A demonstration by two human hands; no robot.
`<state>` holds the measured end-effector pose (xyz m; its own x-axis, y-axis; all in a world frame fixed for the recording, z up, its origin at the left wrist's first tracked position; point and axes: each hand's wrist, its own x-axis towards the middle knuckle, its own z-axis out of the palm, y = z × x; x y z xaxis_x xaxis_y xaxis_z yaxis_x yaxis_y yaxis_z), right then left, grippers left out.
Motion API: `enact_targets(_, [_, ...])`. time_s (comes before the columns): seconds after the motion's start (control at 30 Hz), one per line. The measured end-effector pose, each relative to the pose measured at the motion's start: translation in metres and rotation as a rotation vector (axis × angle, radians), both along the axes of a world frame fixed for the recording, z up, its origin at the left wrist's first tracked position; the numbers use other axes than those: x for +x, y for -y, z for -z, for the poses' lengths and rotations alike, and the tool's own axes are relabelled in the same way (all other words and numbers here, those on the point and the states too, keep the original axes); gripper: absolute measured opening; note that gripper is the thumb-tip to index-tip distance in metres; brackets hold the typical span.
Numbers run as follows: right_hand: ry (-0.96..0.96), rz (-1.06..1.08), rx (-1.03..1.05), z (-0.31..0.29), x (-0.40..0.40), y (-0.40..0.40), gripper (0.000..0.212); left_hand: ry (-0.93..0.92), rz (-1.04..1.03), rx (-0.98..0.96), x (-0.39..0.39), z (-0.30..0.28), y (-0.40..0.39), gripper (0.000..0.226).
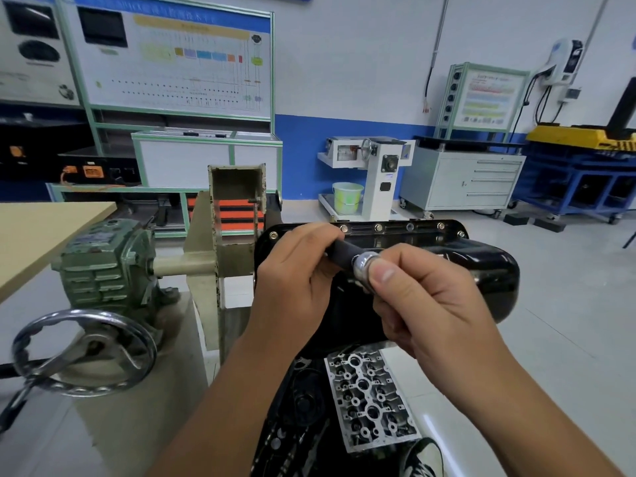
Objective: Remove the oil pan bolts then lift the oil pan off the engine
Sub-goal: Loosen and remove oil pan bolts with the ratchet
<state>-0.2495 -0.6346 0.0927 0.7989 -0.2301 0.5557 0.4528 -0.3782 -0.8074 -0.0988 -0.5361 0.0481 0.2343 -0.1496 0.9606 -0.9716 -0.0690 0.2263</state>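
Left hand [296,270] clenched on ratchet [344,254] handle | right hand [423,297] pinching socket [364,266] to seat it | pan [481,266] bolts [378,227] in place, far flange

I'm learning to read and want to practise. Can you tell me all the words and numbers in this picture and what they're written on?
No text here can be read; every bit of print is too blurred or small.
Big wiring board: a yellow heading strip and coloured boxes, print blurred.
Small panel: coloured lines of print, too small.
White wall unit: a mark, unreadable.
Oil pan, the tool and both hands: no writing seen.
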Motion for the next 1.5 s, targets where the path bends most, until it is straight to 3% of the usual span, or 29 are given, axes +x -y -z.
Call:
enact_targets(0.3, [0.109,0.022,-0.131,0.008,0.000,0.005,0.029,-0.004,-0.021,0.016,-0.005,-0.001,0.000,0.026])
enact_targets(0.77, [0.100,0.003,-0.067,0.008,0.004,0.004,0.029,0.001,-0.022,0.021,-0.002,0.000,0.001,0.028])
enact_targets(1.0, [0.053,0.126,-0.370,-0.007,-0.007,0.011,0.039,0.011,-0.033,0.067,-0.003,0.001,-0.001,0.035])
enact_targets(1.13, [0.006,0.205,-0.425,-0.002,-0.013,0.014,0.041,0.044,-0.044,0.113,-0.006,0.003,-0.002,0.033])
enact_targets(1.5, [-0.010,0.100,0.062,0.028,-0.007,-0.017,0.033,0.001,-0.106,0.107,-0.012,0.005,0.000,0.023])
